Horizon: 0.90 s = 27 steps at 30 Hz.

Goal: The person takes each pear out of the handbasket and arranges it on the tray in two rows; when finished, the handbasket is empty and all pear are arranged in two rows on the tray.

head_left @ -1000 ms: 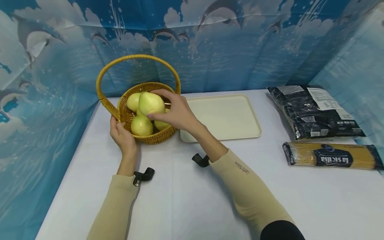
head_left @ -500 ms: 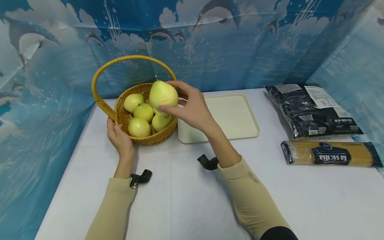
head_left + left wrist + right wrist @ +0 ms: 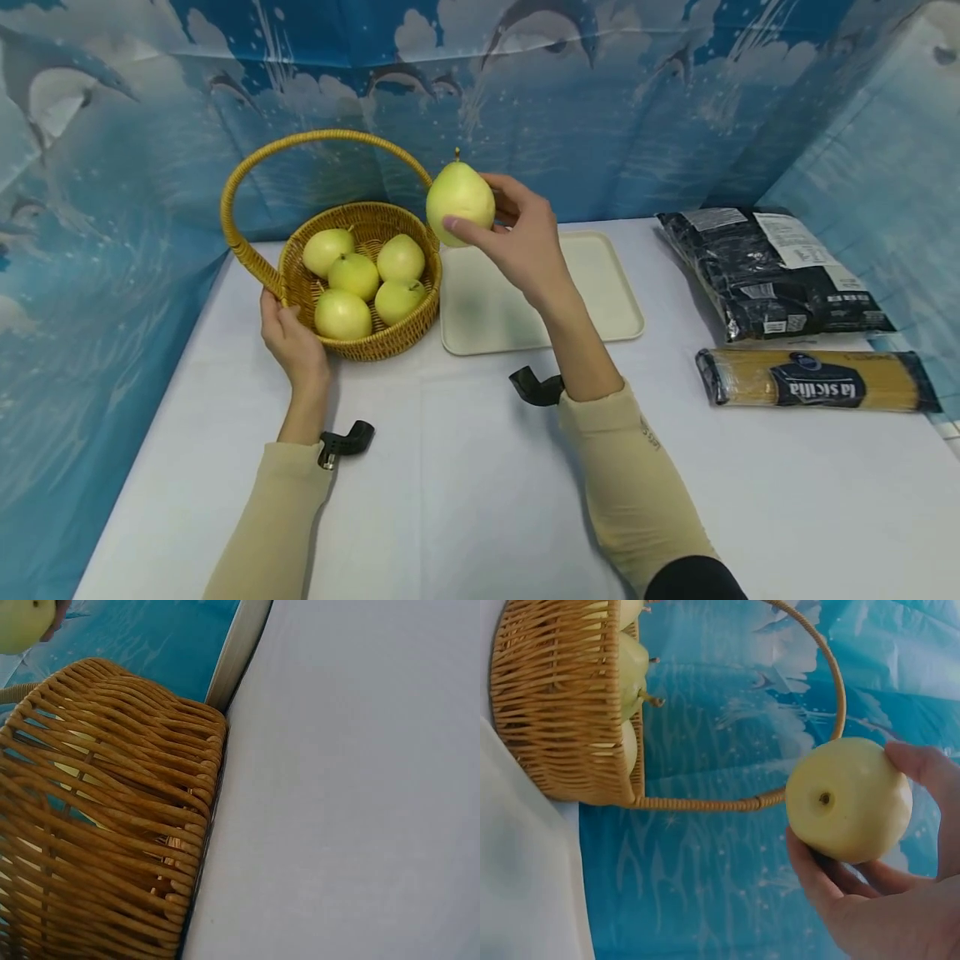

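Observation:
In the head view my right hand [image 3: 525, 242] holds a yellow-green pear [image 3: 459, 200] above the left part of a cream tray [image 3: 600, 308]. Thumb and fingers pinch the fruit from its sides, stem upward; the right wrist view shows the underside of this pear [image 3: 840, 799]. My left hand [image 3: 296, 342] grips the left side of a wicker basket [image 3: 390, 340] near the foot of its tall handle. Several more pears [image 3: 342, 315] lie inside the basket. Only the woven wall [image 3: 112, 802] shows in the left wrist view, with the left hand out of sight.
To the right lies a black plastic package [image 3: 772, 275] with white labels. In front of it is a pack of spaghetti [image 3: 817, 379]. A white cloth covers the table [image 3: 465, 467], and a blue dolphin-print curtain [image 3: 525, 125] hangs behind it.
My right hand has lifted the pear up out of the basket and carried it right, over the tray. The left hand has stayed at the basket's side.

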### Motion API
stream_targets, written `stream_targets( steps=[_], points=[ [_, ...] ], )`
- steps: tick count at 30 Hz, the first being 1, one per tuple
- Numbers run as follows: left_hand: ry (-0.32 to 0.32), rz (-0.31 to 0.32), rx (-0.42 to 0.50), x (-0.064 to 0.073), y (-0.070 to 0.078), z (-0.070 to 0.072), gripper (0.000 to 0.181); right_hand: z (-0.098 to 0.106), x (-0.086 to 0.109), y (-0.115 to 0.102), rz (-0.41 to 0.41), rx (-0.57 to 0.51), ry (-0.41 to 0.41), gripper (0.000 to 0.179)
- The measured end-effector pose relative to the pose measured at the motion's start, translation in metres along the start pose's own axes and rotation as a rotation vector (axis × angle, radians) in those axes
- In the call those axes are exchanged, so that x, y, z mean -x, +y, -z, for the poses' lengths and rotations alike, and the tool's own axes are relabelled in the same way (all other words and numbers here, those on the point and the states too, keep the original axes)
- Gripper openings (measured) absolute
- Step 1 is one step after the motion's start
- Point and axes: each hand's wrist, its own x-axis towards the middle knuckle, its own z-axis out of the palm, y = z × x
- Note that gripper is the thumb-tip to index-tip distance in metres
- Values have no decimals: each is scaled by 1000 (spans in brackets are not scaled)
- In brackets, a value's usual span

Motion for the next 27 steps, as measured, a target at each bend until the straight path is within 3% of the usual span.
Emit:
stream_targets(
  steps=[8, 16, 27],
  points=[
    [-4, -14, -11, -3, 0, 3, 54, -3, -10, 22, -153, 59, 65, 68],
    [-3, -25, 1, -5, -1, 1, 53, -11, -19, 57, -291, 177, 89, 74],
    [25, -26, -11, -2, -3, -1, 54, -23, -24, 90, -345, 333, 63, 71]
  ],
)
